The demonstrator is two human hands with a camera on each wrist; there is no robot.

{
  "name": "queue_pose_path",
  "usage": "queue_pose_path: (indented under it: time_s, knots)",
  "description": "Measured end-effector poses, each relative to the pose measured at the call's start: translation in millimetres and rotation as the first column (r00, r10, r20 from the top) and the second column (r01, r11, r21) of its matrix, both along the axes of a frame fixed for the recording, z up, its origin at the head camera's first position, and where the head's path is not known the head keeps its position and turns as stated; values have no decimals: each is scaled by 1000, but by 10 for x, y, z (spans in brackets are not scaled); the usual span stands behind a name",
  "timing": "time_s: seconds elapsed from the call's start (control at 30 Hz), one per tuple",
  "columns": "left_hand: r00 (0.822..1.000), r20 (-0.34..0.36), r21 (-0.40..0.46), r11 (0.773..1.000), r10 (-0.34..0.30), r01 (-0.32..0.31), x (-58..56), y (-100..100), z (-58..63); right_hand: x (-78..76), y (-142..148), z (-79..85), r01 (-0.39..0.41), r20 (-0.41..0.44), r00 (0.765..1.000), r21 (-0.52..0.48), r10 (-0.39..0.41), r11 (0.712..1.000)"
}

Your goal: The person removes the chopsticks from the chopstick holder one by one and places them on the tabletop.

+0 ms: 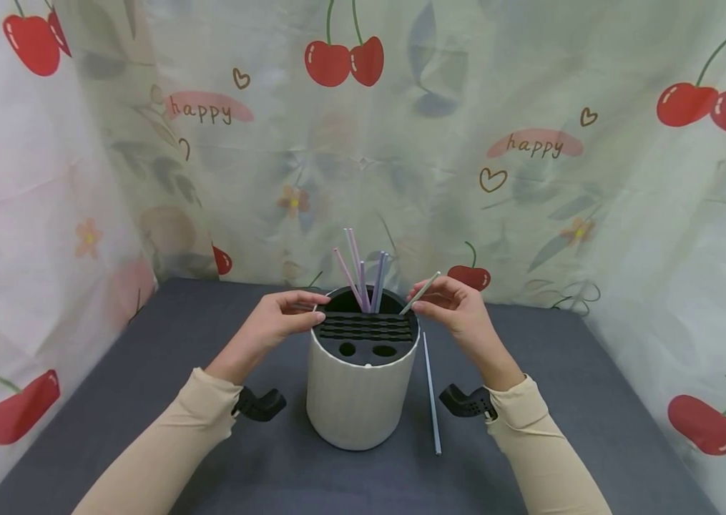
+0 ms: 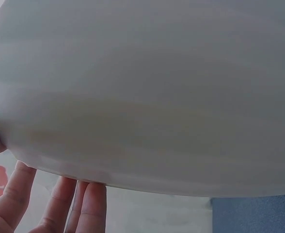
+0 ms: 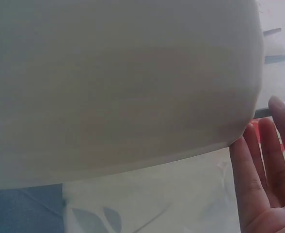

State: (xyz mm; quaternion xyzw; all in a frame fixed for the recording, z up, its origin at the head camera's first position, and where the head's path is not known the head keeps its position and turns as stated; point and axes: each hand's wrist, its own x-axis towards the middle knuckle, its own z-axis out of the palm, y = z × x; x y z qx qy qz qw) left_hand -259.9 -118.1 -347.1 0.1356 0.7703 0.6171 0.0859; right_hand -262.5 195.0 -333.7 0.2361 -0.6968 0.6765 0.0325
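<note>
A white ribbed pen holder (image 1: 363, 400) with a black slotted top stands upright on the table. My left hand (image 1: 282, 315) grips its rim from the left, thumb and index finger over the edge; in the left wrist view the other fingers (image 2: 91, 206) touch its side. My right hand (image 1: 455, 307) pinches a pale green straw (image 1: 425, 287) between thumb and fingers, tilted, its lower end at the rear compartment's right side. Several pink, purple and blue straws (image 1: 363, 286) stand in that rear compartment. The right wrist view shows the white wall (image 3: 133, 97) beside the right hand.
On the dark table (image 1: 221, 458) a blue straw (image 1: 432, 400) lies just right of the holder. Two round holes (image 1: 347, 349) open at the front of the black top. A cherry-patterned curtain (image 1: 401, 157) hangs behind and along both sides.
</note>
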Motion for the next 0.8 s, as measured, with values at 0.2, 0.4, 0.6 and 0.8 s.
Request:
queue_pose_path:
  time_s: [0.2,0.4,0.6,0.8]
  knots:
    - [1000,5,5,1000,-1,1,8,4,5,4,-7,4,-4,-9,1000,25,4,1000]
    - [1000,16,22,1000,-8,8,21,8,26,25,-20,61,12,-13,1000,39,-11,999]
    - [1000,5,6,1000,-8,8,14,10,18,52,-10,266,13,-39,999,-25,-14,1000]
    - [1000,-2,-2,1000,-7,7,15,-5,19,83,22,694,35,-150,986,-210,-68,977]
